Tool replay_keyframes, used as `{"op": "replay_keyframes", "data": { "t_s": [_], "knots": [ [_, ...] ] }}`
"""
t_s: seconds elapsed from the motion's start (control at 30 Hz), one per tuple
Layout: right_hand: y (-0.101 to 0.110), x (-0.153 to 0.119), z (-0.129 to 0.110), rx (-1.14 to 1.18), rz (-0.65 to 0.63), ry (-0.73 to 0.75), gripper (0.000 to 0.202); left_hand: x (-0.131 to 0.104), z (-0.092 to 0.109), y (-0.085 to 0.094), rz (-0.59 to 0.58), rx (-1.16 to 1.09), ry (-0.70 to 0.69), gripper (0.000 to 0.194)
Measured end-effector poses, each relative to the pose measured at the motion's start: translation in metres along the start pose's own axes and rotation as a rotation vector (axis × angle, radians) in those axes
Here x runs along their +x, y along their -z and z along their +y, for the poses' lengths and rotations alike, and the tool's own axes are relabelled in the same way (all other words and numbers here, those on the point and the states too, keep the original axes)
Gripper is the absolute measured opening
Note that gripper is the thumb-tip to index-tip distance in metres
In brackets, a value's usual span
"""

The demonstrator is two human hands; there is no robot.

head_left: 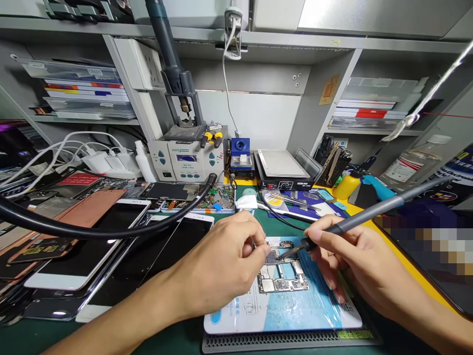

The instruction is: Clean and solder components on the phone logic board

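Observation:
My right hand (364, 264) grips a soldering iron (354, 219) like a pen, its tip touching or just over the upper part of a phone circuit board (284, 285). At the board's upper left edge, my left hand (229, 256) has thumb and forefinger pinched together. A thin strand seems to curve by those fingers, but what they hold is too small to make out. Beneath the board lies a blue and white work pad (244, 320), resting on a grey perforated mat (291, 341). Part of the board's left side is hidden behind my left hand.
Several phones (111, 246) lie on the left, with a thick black hose (92, 231) arching over them. At the back stand a rework station (186, 160), an iron holder (240, 148) and a flat heating plate (284, 165). A clear bottle (406, 160) is at right.

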State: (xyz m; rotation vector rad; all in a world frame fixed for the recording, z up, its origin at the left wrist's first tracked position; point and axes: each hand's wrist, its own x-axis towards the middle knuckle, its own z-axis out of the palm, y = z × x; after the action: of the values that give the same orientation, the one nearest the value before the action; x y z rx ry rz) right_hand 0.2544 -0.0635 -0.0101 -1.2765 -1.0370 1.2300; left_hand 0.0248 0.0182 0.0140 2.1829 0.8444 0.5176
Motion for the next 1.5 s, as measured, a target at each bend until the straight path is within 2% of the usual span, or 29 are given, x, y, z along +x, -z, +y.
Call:
{"op": "replay_keyframes", "data": {
  "t_s": [1.03, 1.5],
  "knots": [
    [-0.0028, -0.0009, -0.0039, -0.089, 0.026, -0.026, 0.039, -0.002, 0.0016, -0.0002, -0.023, 0.059, 0.01, 0.016],
    [-0.0069, -0.0029, -0.0073, -0.069, 0.043, -0.03, 0.038, -0.0015, 0.0058, 0.0087, -0.019, 0.102, 0.014, 0.012]
  ]
}}
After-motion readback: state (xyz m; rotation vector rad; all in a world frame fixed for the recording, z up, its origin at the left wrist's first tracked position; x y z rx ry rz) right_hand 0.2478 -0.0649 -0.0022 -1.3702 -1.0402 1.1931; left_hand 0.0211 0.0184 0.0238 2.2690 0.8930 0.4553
